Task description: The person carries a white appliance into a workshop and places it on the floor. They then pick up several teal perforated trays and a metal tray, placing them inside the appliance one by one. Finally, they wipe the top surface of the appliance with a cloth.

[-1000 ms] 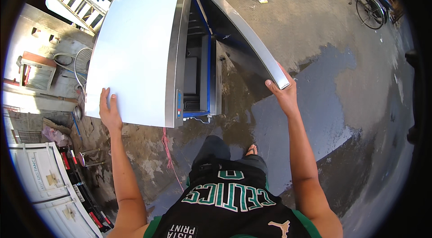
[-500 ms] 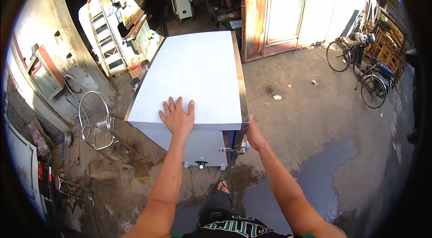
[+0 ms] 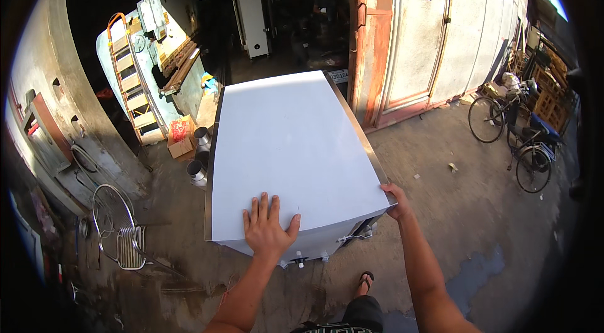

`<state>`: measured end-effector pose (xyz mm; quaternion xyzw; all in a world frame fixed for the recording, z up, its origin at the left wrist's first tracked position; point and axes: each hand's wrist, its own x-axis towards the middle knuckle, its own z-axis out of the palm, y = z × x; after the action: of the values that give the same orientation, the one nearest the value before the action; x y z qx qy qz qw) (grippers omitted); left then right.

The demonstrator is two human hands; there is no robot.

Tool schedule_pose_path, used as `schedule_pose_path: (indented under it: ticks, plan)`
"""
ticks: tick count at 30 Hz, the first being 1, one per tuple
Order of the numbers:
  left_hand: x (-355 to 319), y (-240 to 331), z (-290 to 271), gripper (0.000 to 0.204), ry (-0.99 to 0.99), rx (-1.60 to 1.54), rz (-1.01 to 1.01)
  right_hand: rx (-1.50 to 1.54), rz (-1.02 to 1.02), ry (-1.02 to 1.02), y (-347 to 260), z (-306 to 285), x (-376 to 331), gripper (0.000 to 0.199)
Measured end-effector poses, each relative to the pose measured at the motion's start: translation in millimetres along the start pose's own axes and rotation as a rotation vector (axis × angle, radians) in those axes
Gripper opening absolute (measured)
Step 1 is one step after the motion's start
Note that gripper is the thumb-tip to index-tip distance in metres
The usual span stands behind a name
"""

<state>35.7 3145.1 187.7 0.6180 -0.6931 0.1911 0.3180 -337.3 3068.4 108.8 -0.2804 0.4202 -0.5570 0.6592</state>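
A big white box-shaped cabinet (image 3: 283,144) with metal-trimmed edges stands directly before me. My left hand (image 3: 269,232) lies flat on the near part of its top, fingers spread. At the near right corner, my right hand (image 3: 396,202) grips the edge, with its lower fingers partly hidden. Below that corner a metal latch (image 3: 355,237) sticks out from the side. A small black-and-white fitting (image 3: 301,262) shows low on the near face. My sandalled foot (image 3: 365,283) is on the ground behind the cabinet's near right.
Metal canisters (image 3: 196,171) and a cardboard box (image 3: 182,137) stand close to the cabinet's left side. A wire chair (image 3: 130,246) and a ladder (image 3: 133,84) are further left. Beyond the dark doorway is another white cabinet (image 3: 253,22). A bicycle (image 3: 519,125) stands right; a puddle (image 3: 476,276) lies near right.
The cabinet and I have moved forward toward the doorway, its near end swinging right. My right hand has shifted from the side onto the corner; my left stays flat on top.
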Motion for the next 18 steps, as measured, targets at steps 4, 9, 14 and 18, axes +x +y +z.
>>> schedule_pose_path:
  ticks: [4,9,14,18]
  plan:
    - [63.3,-1.9,69.6,0.058,0.028,0.014,-0.039,-0.077,-0.006,-0.122,-38.4,1.7,107.6,0.045]
    - [174.5,-33.3,148.5,0.053,0.023,0.034,-0.116,-0.079,-0.012,-0.355,-75.5,48.4,244.8,0.076]
    - [297.7,-92.2,238.6,0.045,0.059,0.077,-0.137,-0.137,0.021,-0.441,-106.3,109.5,404.2,0.088]
    - [413.3,-150.8,323.2,0.043,0.090,0.058,-0.151,-0.206,0.044,-0.409,-138.2,160.3,548.1,0.094]
